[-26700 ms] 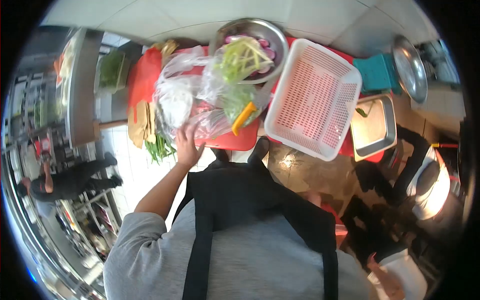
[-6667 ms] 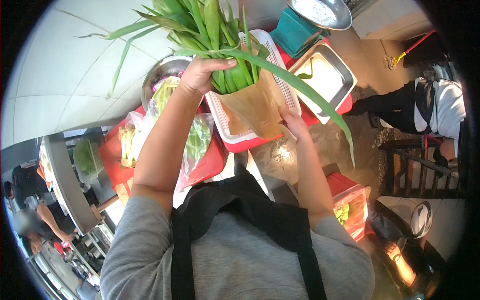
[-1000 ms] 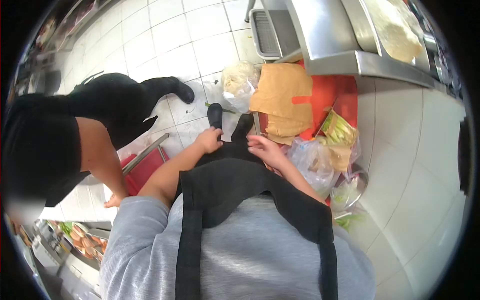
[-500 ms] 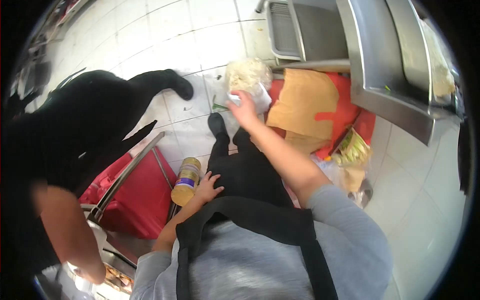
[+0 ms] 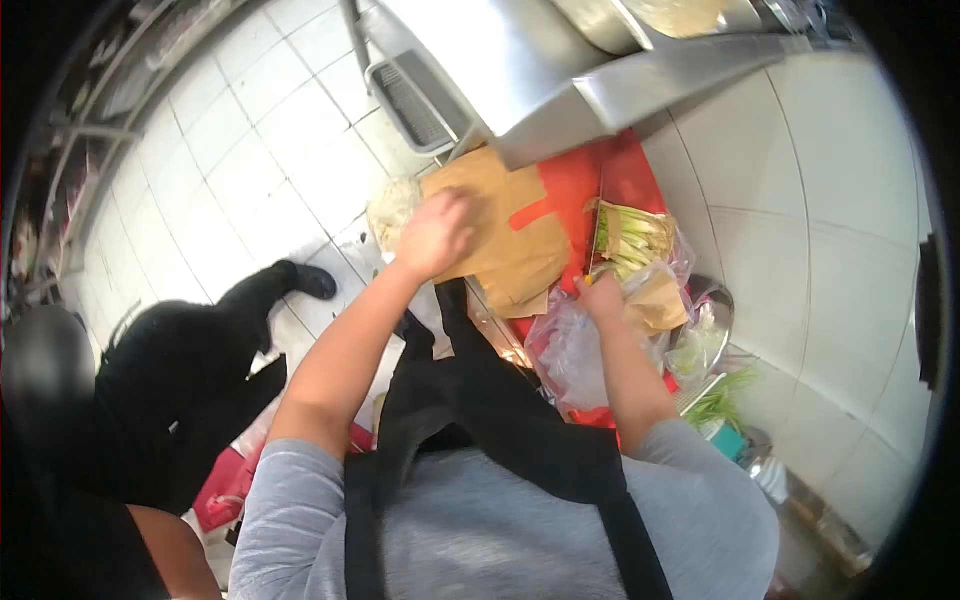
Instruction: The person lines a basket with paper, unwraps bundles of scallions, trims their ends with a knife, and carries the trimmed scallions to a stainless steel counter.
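Left hand (image 5: pixel 438 235): over the brown paper (image 5: pixel 515 255), motion-blurred, fingers bent; whether it touches the paper or grips anything cannot be told.

Right hand (image 5: pixel 603 296): closed on a yellow handle (image 5: pixel 590 279), only a scrap of which shows at the fingers; the rest is covered by the hand, and the tool's kind cannot be made out.

Brown paper: beneath the left hand and reaching toward the right, partly covering the red surface (image 5: pixel 620 165), so that the red surface's full outline is hidden.

Pale bagged item (image 5: pixel 392 208): just beside the left hand, on its outer side; partly hidden, contents unclear.

Pale green stalks (image 5: pixel 637 236): just beyond the right hand, in a wrapping; lower ends hidden.

Clear plastic bag (image 5: pixel 572 350): nearer the body than the right hand, crumpled, contents indistinct, partly behind the forearm.

Metal bowl (image 5: pixel 727 325): outward of the right hand, mostly covered by bagged greens (image 5: pixel 697 345).

Steel counter (image 5: pixel 500 60): beyond both hands, cut off by the upper edge.

Co-worker in black (image 5: pixel 190 385): well out from the left hand, head blurred, arm cut off below.
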Demonstrator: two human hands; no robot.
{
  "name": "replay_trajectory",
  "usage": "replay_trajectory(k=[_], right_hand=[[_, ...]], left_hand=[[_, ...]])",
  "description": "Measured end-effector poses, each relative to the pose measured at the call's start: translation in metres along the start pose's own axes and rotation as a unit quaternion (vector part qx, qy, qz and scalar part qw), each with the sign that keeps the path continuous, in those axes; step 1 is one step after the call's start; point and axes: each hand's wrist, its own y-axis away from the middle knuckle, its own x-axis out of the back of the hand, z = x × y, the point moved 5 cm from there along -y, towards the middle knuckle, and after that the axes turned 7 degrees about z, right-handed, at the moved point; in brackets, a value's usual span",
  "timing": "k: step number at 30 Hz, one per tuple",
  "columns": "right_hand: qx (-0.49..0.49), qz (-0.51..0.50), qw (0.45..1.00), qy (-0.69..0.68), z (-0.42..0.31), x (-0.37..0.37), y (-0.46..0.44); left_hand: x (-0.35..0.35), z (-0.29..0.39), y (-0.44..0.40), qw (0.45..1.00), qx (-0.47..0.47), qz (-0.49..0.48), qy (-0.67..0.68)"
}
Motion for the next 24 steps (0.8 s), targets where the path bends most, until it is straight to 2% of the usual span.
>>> replay_trajectory(k=[1,4,7,9,10,12,13,15,17,19,21,22,24], right_hand=[[-0.007,0.020,1.000,-0.022,0.006,-0.005,-0.001],[-0.027,0.068,0.993,-0.093,0.022,-0.014,0.002],[-0.029,0.112,0.977,-0.178,0.033,-0.006,0.009],[-0.014,0.152,0.964,-0.219,0.034,0.002,0.018],[-0.006,0.169,0.956,-0.241,0.036,0.003,0.019],[0.009,0.199,0.938,-0.284,0.040,0.003,0.024],[0.009,0.204,0.935,-0.292,0.044,-0.001,0.025],[0.015,0.216,0.926,-0.310,0.047,-0.008,0.023],[-0.001,0.205,0.926,-0.317,0.047,-0.009,0.021],[-0.011,0.201,0.924,-0.324,0.048,-0.010,0.021],[-0.014,0.202,0.921,-0.332,0.049,-0.013,0.022],[-0.017,0.208,0.915,-0.345,0.049,-0.014,0.022],[-0.019,0.215,0.905,-0.367,0.051,-0.015,0.023]], left_hand=[[-0.016,0.016,-0.025,0.998,-0.053,-0.043,-0.001],[-0.075,0.032,-0.076,0.987,-0.094,-0.120,-0.043],[-0.111,0.020,-0.112,0.992,-0.068,-0.038,-0.097],[-0.125,0.026,-0.133,0.937,-0.044,-0.157,-0.308],[-0.124,0.025,-0.140,0.906,-0.049,-0.235,-0.350],[-0.124,0.004,-0.136,0.900,0.057,-0.300,-0.310],[-0.122,-0.015,-0.129,0.917,0.167,-0.281,-0.227],[-0.117,-0.041,-0.113,0.921,0.237,-0.251,-0.181],[-0.111,-0.048,-0.096,0.924,0.153,-0.244,-0.253],[-0.108,-0.034,-0.110,0.963,0.030,-0.120,-0.239],[-0.113,-0.007,-0.134,0.967,-0.095,-0.014,-0.236],[-0.125,-0.014,-0.145,0.948,-0.053,-0.076,-0.304],[-0.130,-0.018,-0.156,0.947,0.085,-0.187,-0.246]])
